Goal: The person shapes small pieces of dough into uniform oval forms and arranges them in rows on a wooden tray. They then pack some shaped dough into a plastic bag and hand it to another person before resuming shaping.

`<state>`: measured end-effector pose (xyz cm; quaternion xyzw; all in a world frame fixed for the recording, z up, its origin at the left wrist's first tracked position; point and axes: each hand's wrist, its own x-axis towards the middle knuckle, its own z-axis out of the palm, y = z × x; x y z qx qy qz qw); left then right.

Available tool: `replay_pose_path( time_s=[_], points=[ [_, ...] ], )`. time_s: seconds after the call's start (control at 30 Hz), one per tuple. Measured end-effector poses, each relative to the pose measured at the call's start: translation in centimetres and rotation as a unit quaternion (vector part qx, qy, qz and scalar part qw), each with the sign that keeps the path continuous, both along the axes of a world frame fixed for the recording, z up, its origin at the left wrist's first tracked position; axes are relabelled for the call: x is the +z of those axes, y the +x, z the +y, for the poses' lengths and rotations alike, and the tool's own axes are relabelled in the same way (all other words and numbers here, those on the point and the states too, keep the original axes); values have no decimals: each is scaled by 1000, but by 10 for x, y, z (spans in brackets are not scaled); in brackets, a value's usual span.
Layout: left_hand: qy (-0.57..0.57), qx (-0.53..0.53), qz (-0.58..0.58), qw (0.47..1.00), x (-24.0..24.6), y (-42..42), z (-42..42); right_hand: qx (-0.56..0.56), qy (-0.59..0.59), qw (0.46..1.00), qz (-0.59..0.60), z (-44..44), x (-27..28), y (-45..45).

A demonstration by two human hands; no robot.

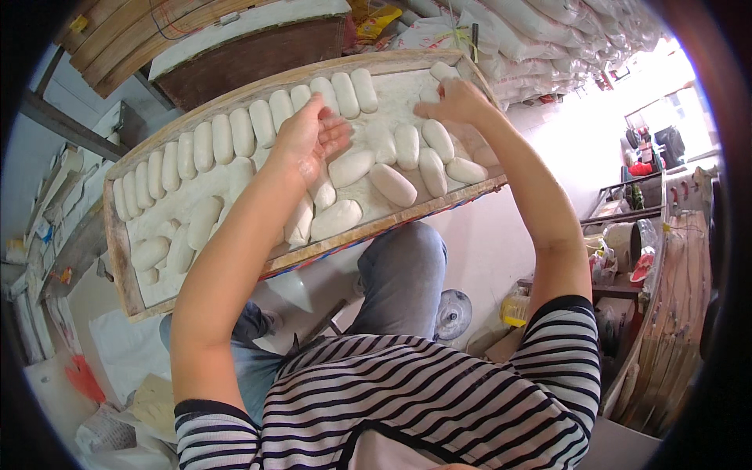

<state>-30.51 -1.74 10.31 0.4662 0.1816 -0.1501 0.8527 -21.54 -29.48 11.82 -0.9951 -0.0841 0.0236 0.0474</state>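
Observation:
Oblong pieces of pale, floured dough lie in a shallow wooden tray (115, 258) before me. Along the tray's far side many stand side by side in a row, among them an end piece (364, 90). Nearer to me others lie loosely at various angles, such as a dough piece (393, 185). Over the row's right part is my left hand (311, 132), palm turned sideways, fingers apart and slightly blurred. At the tray's far right corner my right hand (455, 101) reaches down at dough, beside a dough piece (444, 71); whether it grips any is unclear.
Behind the tray stands a dark wooden box (252, 59) with a whitish top. Stacked white sacks (546, 35) fill the back right. My knee (405, 258) is close under the tray's near edge. A shelf (617, 291) with packages stands at the right.

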Motion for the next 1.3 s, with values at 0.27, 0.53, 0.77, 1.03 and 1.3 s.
replay_pose_path(
  time_s=[0.27,0.53,0.77,1.03,1.3],
  points=[
    [29,-9,-136,990,25,10,-36,80,501,853,124,-5,24,20],
    [297,-187,-226,909,28,5,-10,-51,62,982,-171,-44,-54,55],
    [278,45,-328,902,37,10,0,-57,622,768,144,11,-18,6],
    [-73,200,-253,944,50,11,5,65,740,666,67,112,42,-82],
    [-133,176,-247,943,42,-31,-2,88,698,705,-90,185,44,-122]
  ],
)
